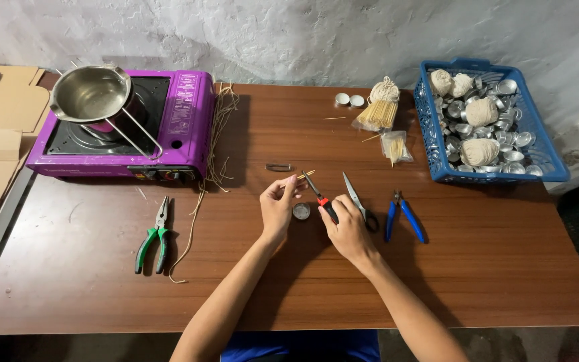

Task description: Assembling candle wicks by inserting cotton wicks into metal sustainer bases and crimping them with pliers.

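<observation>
Right hand (pixel 348 228) grip: clenched on red-handled pliers (pixel 322 198). Left hand (pixel 278 204) grip: pinching a thin wick (pixel 305 175) at the plier tips. Small metal cup (pixel 301 211) sits between both grips on the worktop (pixel 236 268). Keep the wick taut; squeeze squarely. Scissors (pixel 360 201) lie just beyond the right grip.

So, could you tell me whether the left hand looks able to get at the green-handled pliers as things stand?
Probably yes: the green-handled pliers lie on bare table to the left of the left hand, with only a thin strand between them.

Glossy wood-grain table (pixel 437 268), shiny metal cups (pixel 504 87), blue plastic basket (pixel 430 134)
</observation>
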